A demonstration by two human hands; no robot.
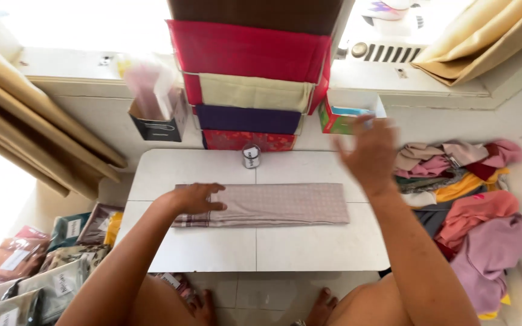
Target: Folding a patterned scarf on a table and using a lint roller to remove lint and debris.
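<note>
While my left hand (197, 198) lies flat, palm down, on the left end of the folded pinkish-grey cloth (273, 204), I see its fingers stretched toward the middle of the strip, pressing rather than pinching; nothing is clasped in them. The cloth lies lengthwise across the middle of the small white table (285, 247), folded into a long narrow band. My right hand (368, 151) is raised above the table's far right corner, fingers spread and loose, blurred, holding nothing, well apart from the cloth.

A small roll of tape (251, 156) stands upright just beyond the cloth's far edge. Behind it a wire rack (250, 90) holds folded fabrics stacked by shelf: red on top, cream below, then purple, then patterned red. To its left a dark paper bag (157, 124) holds clear plastic sleeves; to its right an open green-and-red box (339, 119) sits by the wall, contents unclear. On the floor at right lies a heap of mixed clothes (472, 205); at left, packaged fabrics (37, 265) in clear wrappers.
</note>
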